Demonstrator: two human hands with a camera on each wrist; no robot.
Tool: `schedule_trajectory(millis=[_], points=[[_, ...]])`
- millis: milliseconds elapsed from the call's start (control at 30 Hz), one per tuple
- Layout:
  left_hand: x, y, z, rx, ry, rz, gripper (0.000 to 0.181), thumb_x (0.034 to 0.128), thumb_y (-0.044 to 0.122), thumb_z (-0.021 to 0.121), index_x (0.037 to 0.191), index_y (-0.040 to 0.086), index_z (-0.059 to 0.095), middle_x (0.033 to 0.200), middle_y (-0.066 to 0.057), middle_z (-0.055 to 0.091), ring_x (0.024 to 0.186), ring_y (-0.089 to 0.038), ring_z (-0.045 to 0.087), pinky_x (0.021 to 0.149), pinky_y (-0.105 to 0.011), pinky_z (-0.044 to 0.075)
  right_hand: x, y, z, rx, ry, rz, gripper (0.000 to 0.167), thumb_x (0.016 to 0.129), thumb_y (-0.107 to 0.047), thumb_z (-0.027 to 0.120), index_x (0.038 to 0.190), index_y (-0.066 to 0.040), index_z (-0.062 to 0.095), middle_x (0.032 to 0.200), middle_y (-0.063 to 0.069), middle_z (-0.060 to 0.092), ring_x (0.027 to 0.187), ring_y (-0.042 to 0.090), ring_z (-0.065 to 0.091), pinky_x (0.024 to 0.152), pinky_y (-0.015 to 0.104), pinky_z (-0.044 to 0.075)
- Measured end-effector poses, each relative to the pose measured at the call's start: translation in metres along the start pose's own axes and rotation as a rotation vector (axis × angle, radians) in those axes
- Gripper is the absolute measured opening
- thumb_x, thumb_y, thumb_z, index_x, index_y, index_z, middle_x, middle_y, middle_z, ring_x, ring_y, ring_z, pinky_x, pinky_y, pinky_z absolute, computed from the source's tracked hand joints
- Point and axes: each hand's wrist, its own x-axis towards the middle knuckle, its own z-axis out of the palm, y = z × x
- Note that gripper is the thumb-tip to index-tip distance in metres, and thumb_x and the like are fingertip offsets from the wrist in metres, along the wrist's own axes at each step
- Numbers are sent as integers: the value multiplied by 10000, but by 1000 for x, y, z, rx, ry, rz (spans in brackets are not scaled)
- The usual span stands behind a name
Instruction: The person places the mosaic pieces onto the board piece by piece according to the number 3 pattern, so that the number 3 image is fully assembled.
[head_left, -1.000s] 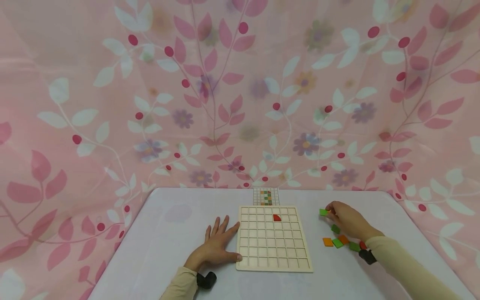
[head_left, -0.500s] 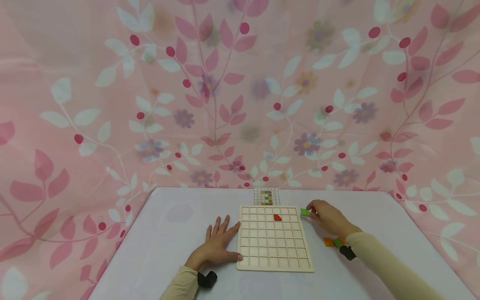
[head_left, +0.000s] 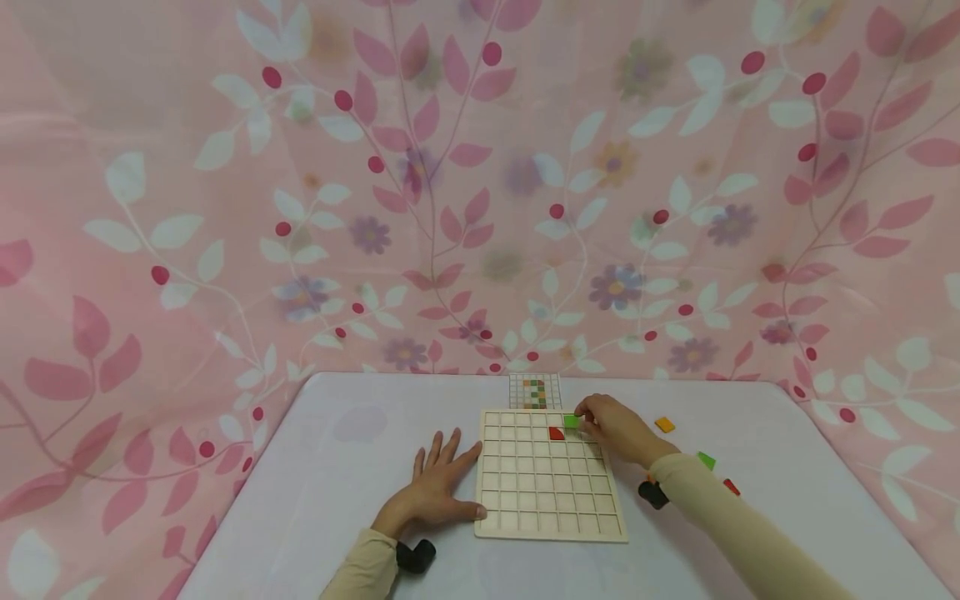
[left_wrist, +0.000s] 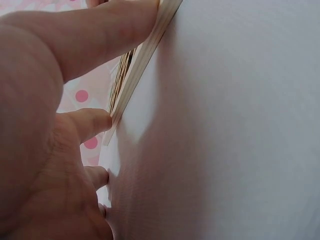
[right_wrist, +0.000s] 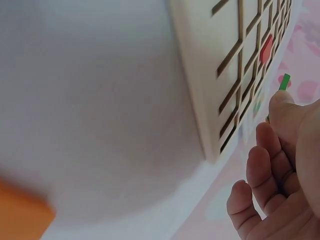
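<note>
Head view, and a green tile [head_left: 572, 422] is being pinched by the right hand [head_left: 618, 429], held above the far right part of the gridded board [head_left: 517, 483], near the red piece [head_left: 557, 433] set in one cell. Across the way, the board's left edge is touched by the spread left hand [head_left: 431, 496], at thumb and forefinger. Beyond the far edge, a patterned card [head_left: 536, 391] is seen; rightward, an orange tile [head_left: 665, 425] is spotted on the white table [head_left: 360, 467].

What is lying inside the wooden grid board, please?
One red piece sits in a cell of the wooden grid board. The right hand pinches a green piece above the board; any cells covered by this hand cannot be seen.
</note>
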Motion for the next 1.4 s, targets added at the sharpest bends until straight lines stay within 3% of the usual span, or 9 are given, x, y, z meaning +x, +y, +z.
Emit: schedule_trajectory(millis=[467, 633, 767, 1033, 1267, 1400], points=[[0, 1, -1, 26, 7, -7, 1057, 828, 532, 855, 1676, 165, 340, 1776, -245, 50, 1623, -526, -82, 1218, -783, -53, 17, -26, 20, 90, -42, -24, 121, 1024, -157, 716, 1106, -70, 700, 918, -43, 614, 823, 100, 524, 751, 277, 504], [1, 2, 0, 35, 7, -9, 1052, 833, 521, 856, 1674, 149, 343, 1774, -250, 57, 1622, -533, -71, 1217, -786, -45, 20, -32, 26, 68, -12, -84, 132, 1006, -164, 738, 1092, -67, 717, 896, -53, 601, 802, 88, 514, 728, 274, 498], [0, 1, 1, 35, 4, -11, 1051, 833, 534, 851, 1674, 159, 345, 1775, -246, 62, 1623, -528, -73, 1220, -781, -49, 23, -36, 29, 50, -11, -87, 147, 980, -189, 768, 1073, -76, 748, 859, -72, 574, 792, 81, 495, 718, 258, 474], [1, -9, 4, -9, 19, 57, 1074, 829, 632, 817, 1680, 187, 336, 1767, -273, 50, 1604, -565, -96, 1190, -800, -82, 25, -35, 30, 31, 49, -117, 109, 928, -172, 825, 993, -86, 803, 827, -62, 630, 746, 62, 524, 681, 244, 497], [0, 0, 0, 39, 7, 10, 1054, 841, 549, 842, 1675, 146, 339, 1770, -263, 54, 1618, -541, -77, 1214, -788, -48, 26, -35, 23, 24, 39, -150, 88, 911, -141, 841, 978, -87, 823, 835, -28, 676, 745, 58, 552, 677, 244, 501], [-1, 2, 1, 56, 3, -6, 1050, 844, 525, 849, 1674, 135, 338, 1771, -258, 57, 1623, -533, -64, 1221, -785, -32, 27, -35, 22, 65, 9, -121, 181, 913, -116, 830, 1080, -51, 806, 827, -30, 655, 726, 57, 533, 661, 240, 480]])
